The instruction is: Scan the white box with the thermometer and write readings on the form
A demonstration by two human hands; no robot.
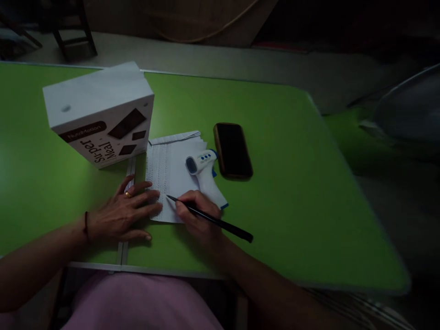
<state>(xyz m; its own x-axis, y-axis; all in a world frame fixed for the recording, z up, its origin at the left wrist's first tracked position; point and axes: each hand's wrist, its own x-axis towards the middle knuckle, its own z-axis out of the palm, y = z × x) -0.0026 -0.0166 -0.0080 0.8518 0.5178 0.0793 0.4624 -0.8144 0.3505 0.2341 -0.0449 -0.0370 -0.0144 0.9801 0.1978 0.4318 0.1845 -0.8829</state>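
My right hand (199, 215) is closed around a black pen (223, 224), its tip at the lower part of a white sheet of paper (178, 160). Rows of small handwriting cover the left side of the sheet. With fingers spread, my left hand (127, 211) lies flat, its fingertips on the paper's left edge and the palm over the table. A ring and a dark wrist cord show on it. Just beyond my right hand, a white and blue infrared thermometer (206, 176) rests on the paper, its handle pointing toward me.
A white printed box (99, 110) stands upright behind my left hand. To the right of the thermometer lies a dark smartphone (234, 150) in a brown case. The green folding table (302, 197) has a metal seam left of the paper. A dark chair (72, 32) stands beyond.
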